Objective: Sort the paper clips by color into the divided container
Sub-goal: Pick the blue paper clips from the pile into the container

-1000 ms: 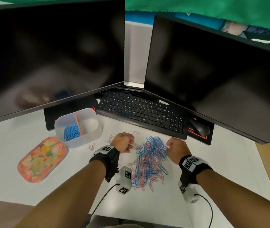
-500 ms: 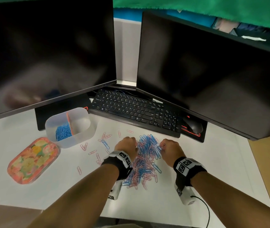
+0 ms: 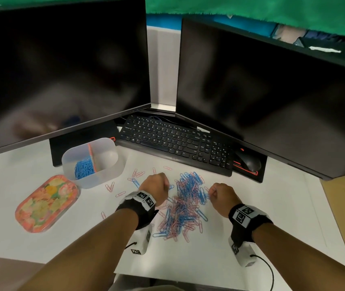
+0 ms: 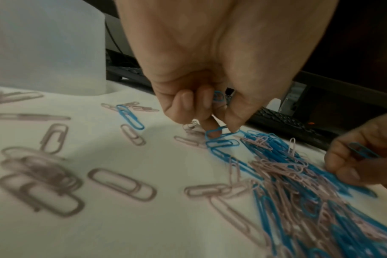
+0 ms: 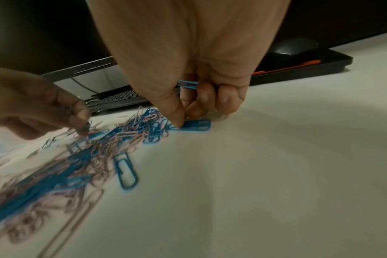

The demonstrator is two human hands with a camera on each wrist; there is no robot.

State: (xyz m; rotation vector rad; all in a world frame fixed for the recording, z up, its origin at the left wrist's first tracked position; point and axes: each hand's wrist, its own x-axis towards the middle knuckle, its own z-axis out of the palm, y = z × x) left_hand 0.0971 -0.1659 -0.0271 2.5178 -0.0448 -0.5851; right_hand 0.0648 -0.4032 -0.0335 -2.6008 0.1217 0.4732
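1. White desk lies before us, with two dark monitors, a keyboard and a mouse behind.
2. We see a pile of clips, thin wire loops in blue and pale pink, mixed together between the hands.
3. Our left hand pinches a blue clip at the pile's edge.
4. Our right hand has its fingers curled round blue clips.
5. Near the left monitor stands the container; only blue clips lie in its left part.
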